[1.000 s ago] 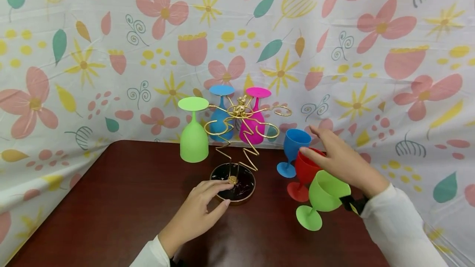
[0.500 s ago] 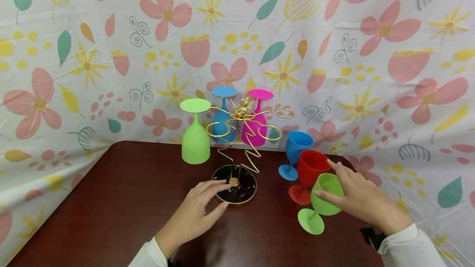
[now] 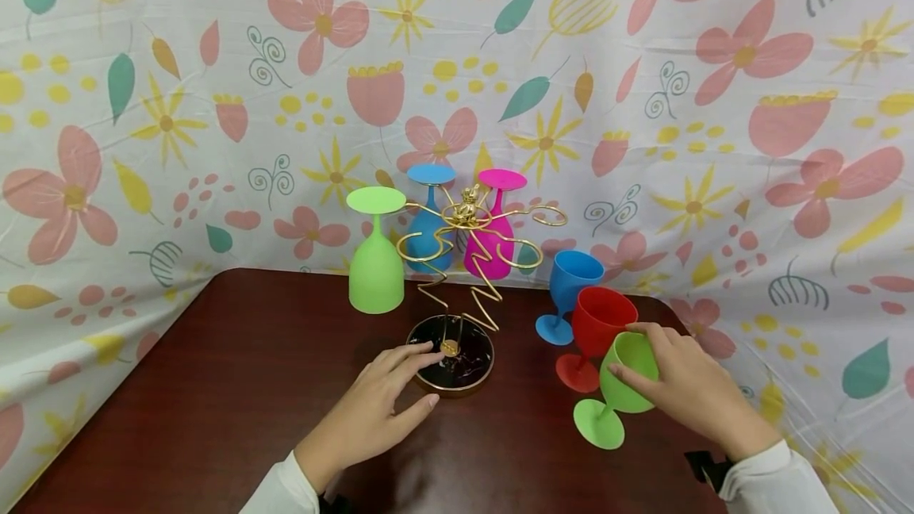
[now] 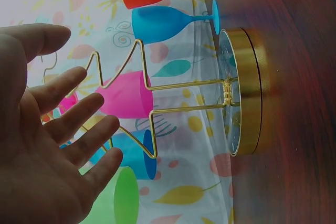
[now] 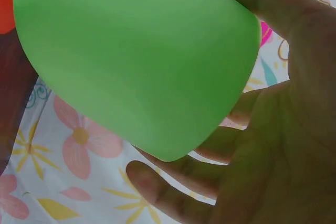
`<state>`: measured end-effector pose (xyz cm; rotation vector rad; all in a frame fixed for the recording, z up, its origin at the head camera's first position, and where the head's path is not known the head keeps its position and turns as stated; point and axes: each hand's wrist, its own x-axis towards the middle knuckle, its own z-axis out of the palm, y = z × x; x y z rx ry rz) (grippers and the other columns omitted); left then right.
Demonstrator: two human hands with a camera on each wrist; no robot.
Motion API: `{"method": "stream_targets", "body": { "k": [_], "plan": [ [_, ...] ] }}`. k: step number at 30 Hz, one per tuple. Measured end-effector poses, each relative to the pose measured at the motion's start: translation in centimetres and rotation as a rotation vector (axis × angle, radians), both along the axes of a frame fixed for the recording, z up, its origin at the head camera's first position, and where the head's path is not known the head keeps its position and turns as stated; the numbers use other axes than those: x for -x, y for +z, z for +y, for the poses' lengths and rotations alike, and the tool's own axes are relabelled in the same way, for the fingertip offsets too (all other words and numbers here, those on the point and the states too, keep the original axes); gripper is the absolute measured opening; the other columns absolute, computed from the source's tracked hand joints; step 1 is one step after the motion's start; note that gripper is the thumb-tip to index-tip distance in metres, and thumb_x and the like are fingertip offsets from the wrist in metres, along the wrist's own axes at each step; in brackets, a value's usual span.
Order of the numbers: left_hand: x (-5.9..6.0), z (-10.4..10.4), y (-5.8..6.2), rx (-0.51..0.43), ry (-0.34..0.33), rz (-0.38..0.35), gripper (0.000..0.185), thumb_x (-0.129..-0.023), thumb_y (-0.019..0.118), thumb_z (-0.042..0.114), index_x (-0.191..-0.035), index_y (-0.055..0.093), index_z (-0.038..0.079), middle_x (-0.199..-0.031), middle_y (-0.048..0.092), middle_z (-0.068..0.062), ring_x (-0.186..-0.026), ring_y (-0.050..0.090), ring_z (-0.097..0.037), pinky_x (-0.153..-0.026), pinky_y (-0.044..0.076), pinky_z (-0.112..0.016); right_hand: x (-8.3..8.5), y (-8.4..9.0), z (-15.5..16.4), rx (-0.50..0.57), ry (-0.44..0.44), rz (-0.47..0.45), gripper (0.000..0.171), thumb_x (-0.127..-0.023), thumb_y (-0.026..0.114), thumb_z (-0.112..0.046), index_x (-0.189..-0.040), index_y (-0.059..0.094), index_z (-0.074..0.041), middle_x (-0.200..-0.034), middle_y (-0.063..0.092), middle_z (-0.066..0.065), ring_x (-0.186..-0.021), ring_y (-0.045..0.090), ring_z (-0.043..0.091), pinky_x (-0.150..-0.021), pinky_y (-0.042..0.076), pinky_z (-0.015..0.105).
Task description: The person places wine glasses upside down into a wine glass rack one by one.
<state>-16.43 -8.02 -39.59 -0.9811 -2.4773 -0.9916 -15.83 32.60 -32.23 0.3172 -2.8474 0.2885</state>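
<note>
My left hand (image 3: 378, 403) hovers at the near left of a gold wire glass rack (image 4: 189, 84), close to its round black base (image 3: 471, 371), fingers extended and holding nothing. In the left wrist view its fingers stand apart from that base. On the right side, my right hand (image 3: 696, 383) is around the bowl of an upright light-green goblet (image 3: 620, 391). Its thumb is at the near side and its fingers lie behind the bowl, spread in the right wrist view (image 5: 173, 187). Whether they press on the goblet I cannot tell. A red goblet (image 3: 596, 324) and a blue goblet (image 3: 571, 280) stand behind it.
Upside down on the rack hang a green goblet (image 3: 376, 276), a blue goblet (image 3: 423, 240) and a pink goblet (image 3: 489, 248). Bare gold loops (image 3: 550, 216) face right and front. A dark wooden table (image 3: 236, 387) meets a flowered cloth (image 3: 214, 141) behind.
My right hand has come down and nearer, from over the red and blue goblets to the green goblet. The left hand has stayed beside the rack's base.
</note>
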Motion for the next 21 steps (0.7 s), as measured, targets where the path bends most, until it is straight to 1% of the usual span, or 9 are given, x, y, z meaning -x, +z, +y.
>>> {"method": "stream_targets", "body": {
  "k": [6,9,12,14,16,18,19,21],
  "plan": [
    [0.0,-0.2,0.1,-0.004,-0.001,-0.003,0.051,-0.095,0.063,0.039,-0.143,0.045,0.036,-0.149,0.038,0.010,-0.136,0.038,-0.020,-0.104,0.034,-0.057,-0.5,0.2,0.0,0.062,-0.037,-0.027,0.072,-0.088,0.065,-0.056,-0.133,0.048,-0.003,-0.123,0.058,0.019,-0.107,0.053,0.042,-0.074,0.049,0.060],
    [0.1,-0.3,0.2,-0.011,-0.005,0.006,0.051,-0.095,0.063,0.038,-0.143,0.046,0.035,-0.149,0.039,0.009,-0.136,0.039,-0.021,-0.104,0.035,-0.056,-1.0,0.3,0.0,0.118,-0.058,-0.031,0.069,-0.090,0.063,-0.054,-0.135,0.047,-0.004,-0.124,0.058,0.020,-0.110,0.053,0.042,-0.078,0.047,0.062],
    [0.2,-0.4,0.3,-0.017,-0.002,0.015,0.051,-0.095,0.064,0.037,-0.143,0.047,0.034,-0.148,0.040,0.009,-0.135,0.039,-0.019,-0.103,0.036,-0.056,-1.5,0.1,-0.1,0.198,-0.054,-0.022,0.064,-0.093,0.061,-0.052,-0.136,0.046,-0.007,-0.125,0.058,0.019,-0.114,0.052,0.040,-0.083,0.044,0.062],
    [0.2,-0.5,0.4,-0.019,-0.002,0.010,0.050,-0.095,0.064,0.037,-0.142,0.047,0.034,-0.148,0.040,0.009,-0.135,0.039,-0.017,-0.103,0.036,-0.056,-1.9,0.0,-0.2,0.260,-0.037,-0.025,0.060,-0.095,0.060,-0.048,-0.137,0.044,-0.009,-0.126,0.057,0.017,-0.115,0.053,0.037,-0.086,0.046,0.056],
    [0.1,-0.6,0.5,-0.028,-0.004,-0.004,0.050,-0.095,0.064,0.037,-0.142,0.047,0.034,-0.148,0.040,0.011,-0.135,0.038,-0.015,-0.103,0.036,-0.056,-2.2,-0.2,-0.2,0.327,-0.015,-0.026,0.054,-0.098,0.057,-0.044,-0.138,0.044,-0.010,-0.125,0.057,0.014,-0.113,0.055,0.032,-0.086,0.049,0.044],
    [0.2,-0.6,0.6,-0.043,-0.006,-0.008,0.049,-0.096,0.064,0.035,-0.142,0.048,0.034,-0.147,0.040,0.011,-0.134,0.039,-0.015,-0.102,0.037,-0.056,-2.5,-0.3,-0.3,0.375,-0.006,-0.040,0.048,-0.101,0.052,-0.041,-0.139,0.043,-0.012,-0.127,0.056,0.010,-0.111,0.055,0.027,-0.082,0.049,0.033],
    [0.2,-0.6,0.6,-0.052,-0.006,-0.005,0.048,-0.096,0.064,0.034,-0.141,0.048,0.034,-0.147,0.040,0.011,-0.134,0.039,-0.015,-0.102,0.037,-0.056,-2.6,-0.3,-0.3,0.397,-0.002,-0.047,0.046,-0.103,0.048,-0.039,-0.140,0.042,-0.013,-0.127,0.055,0.009,-0.110,0.055,0.025,-0.079,0.049,0.029],
    [0.3,-0.6,0.7,-0.069,-0.003,0.011,0.046,-0.096,0.064,0.032,-0.140,0.050,0.033,-0.146,0.042,0.011,-0.133,0.041,-0.015,-0.101,0.039,-0.055,-2.7,-0.3,-0.4,0.451,0.006,-0.062,0.042,-0.105,0.041,-0.037,-0.141,0.042,-0.015,-0.127,0.052,0.007,-0.106,0.053,0.019,-0.075,0.047,0.025]
  ]
}}
